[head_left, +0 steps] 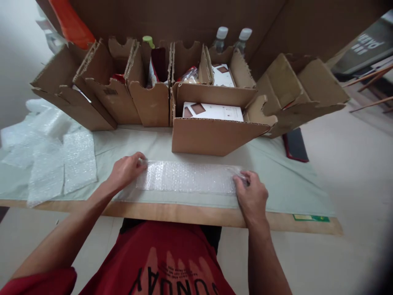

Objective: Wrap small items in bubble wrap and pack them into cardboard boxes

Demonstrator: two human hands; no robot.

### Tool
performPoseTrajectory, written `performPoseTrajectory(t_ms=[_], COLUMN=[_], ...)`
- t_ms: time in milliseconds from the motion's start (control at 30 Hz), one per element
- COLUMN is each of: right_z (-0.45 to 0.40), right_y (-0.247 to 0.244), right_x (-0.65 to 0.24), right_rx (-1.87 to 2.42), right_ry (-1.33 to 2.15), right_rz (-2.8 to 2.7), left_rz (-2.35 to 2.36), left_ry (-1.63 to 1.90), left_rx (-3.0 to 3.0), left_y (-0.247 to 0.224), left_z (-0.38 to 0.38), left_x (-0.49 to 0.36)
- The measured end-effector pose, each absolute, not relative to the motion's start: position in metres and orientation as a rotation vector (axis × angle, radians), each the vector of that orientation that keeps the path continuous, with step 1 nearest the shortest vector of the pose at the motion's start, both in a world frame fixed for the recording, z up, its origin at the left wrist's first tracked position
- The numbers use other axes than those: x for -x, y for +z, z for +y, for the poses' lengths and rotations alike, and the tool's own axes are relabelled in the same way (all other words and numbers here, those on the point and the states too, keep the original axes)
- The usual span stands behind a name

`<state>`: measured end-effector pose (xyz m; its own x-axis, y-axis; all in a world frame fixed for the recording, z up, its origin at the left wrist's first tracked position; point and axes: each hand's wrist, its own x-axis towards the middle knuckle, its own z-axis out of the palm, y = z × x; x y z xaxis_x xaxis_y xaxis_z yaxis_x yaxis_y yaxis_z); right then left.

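Observation:
A long strip of clear bubble wrap [190, 177] lies flat on the pale green cloth near the table's front edge. At its left end my left hand [128, 169] pinches the far corner between thumb and fingers. My right hand [252, 191] grips the other end, its fingers curled over the edge. Just beyond the strip stands a cardboard bin [215, 137] with a white box [213, 111] in it. More bubble wrap pieces [46, 151] lie in a loose pile to the left of my left hand.
Behind runs a row of cardboard bins [155, 107] holding packets and boxes, with two white-capped bottles [221, 37] at the back. More bins [302, 108] stand at the right, beside a dark flat object [295, 144]. The wooden table edge [184, 214] is close to my body.

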<state>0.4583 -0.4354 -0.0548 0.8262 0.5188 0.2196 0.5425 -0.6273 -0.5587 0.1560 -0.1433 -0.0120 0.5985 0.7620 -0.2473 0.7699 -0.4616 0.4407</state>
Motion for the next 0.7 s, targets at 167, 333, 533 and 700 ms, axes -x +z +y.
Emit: performPoseTrajectory(t_ms=[167, 333, 533, 700], right_z=[-0.441, -0.373, -0.341, -0.424], right_y=[-0.038, -0.029, -0.061, -0.076], right_x=[-0.451, -0.373, -0.345, -0.422], right_rx=[2.519, 2.283, 2.265, 2.564], right_ry=[-0.357, -0.017, 0.239, 0.013], right_rz=[-0.865, -1.473, -1.724, -1.321], left_rz=[1.23, 0.728, 0.631, 0.696], left_ry=[0.382, 0.532, 0.179, 0.234], left_rx=[-2.595, -2.645, -2.727, -2.663], left_y=[-0.006, -0.022, -0.066, -0.064], left_z=[-0.163, -0.211, -0.218, -0.212], left_x=[-0.148, -0.171, -0.172, -0.157])
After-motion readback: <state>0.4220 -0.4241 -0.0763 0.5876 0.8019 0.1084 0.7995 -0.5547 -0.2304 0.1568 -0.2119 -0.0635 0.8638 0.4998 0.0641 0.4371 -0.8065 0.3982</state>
